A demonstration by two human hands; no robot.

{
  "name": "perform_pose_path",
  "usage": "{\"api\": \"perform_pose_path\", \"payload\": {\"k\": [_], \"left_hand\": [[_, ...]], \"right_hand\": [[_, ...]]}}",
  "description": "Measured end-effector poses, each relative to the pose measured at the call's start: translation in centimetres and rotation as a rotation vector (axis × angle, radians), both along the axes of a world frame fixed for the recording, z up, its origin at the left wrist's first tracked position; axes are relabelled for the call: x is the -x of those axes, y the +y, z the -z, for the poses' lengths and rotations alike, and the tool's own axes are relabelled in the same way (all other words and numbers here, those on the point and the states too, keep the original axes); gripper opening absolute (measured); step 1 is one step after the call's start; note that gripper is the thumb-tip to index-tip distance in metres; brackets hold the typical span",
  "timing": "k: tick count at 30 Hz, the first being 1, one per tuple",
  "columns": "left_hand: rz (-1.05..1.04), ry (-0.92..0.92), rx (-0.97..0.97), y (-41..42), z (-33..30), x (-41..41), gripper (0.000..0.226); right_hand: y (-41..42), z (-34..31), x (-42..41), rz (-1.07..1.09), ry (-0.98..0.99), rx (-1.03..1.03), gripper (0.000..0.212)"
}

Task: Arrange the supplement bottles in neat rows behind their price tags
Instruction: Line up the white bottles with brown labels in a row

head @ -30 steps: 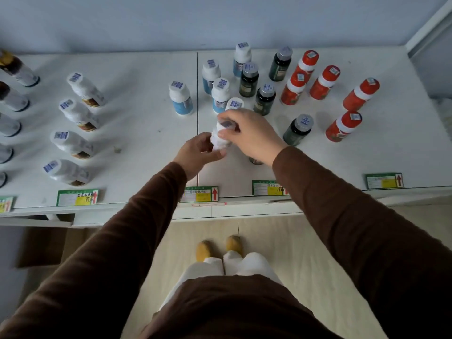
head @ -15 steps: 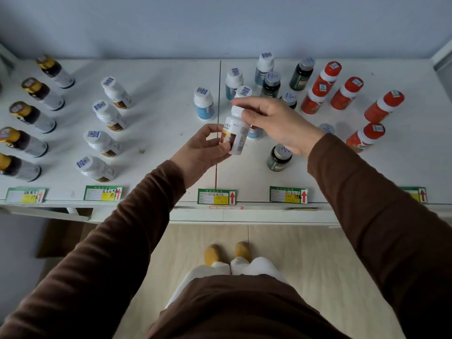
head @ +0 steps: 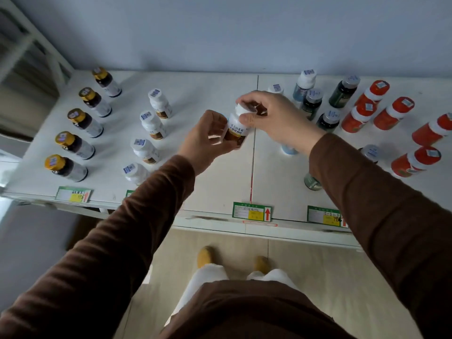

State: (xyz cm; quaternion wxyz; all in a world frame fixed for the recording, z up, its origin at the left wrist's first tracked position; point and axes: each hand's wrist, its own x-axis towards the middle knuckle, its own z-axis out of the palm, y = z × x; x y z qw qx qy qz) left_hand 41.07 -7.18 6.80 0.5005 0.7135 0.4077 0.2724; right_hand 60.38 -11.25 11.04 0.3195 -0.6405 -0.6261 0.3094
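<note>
Both hands hold one white-capped bottle with a brown label (head: 236, 132) above the middle of the white shelf (head: 215, 182). My right hand (head: 274, 116) pinches its cap from above. My left hand (head: 208, 138) grips its lower body. A row of white bottles (head: 146, 133) stands left of it, and a row of gold-capped dark bottles (head: 80, 123) lies further left. Blue-labelled bottles (head: 304, 85), dark green bottles (head: 342, 91) and red bottles (head: 393, 113) stand loosely grouped at the right. Green price tags (head: 252, 211) line the front edge.
A seam (head: 254, 167) splits the shelf down the middle. The wall (head: 220, 33) rises right behind the bottles. A white rack frame (head: 29, 50) stands at the far left. Below the shelf is a pale floor with my feet (head: 205, 256).
The held bottle has risen off the shelf and shifted left, from the blue and green group toward the white row. The view has panned left, revealing the gold-capped row.
</note>
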Motion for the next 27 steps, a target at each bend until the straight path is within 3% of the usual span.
{"api": "perform_pose_path", "payload": {"k": [5, 12, 19, 27], "left_hand": [[0.009, 0.234, -0.23, 8.8, -2.3, 5.7, 0.019], [0.009, 0.561, -0.517, 22.5, -2.2, 12.0, 0.025], [0.059, 0.718, -0.46, 29.5, 1.6, 14.0, 0.029], [0.086, 0.722, -0.385, 32.3, 5.4, 13.1, 0.03]], "right_hand": [[7.0, -1.1, 4.5, 0.039, -0.109, -0.069, 0.032], [18.0, 0.3, 10.8, 0.109, -0.359, -0.019, 0.038], [25.6, 3.4, 14.5, 0.116, -0.454, 0.057, 0.042], [30.3, 7.2, 15.4, 0.068, -0.494, 0.113, 0.044]]}}
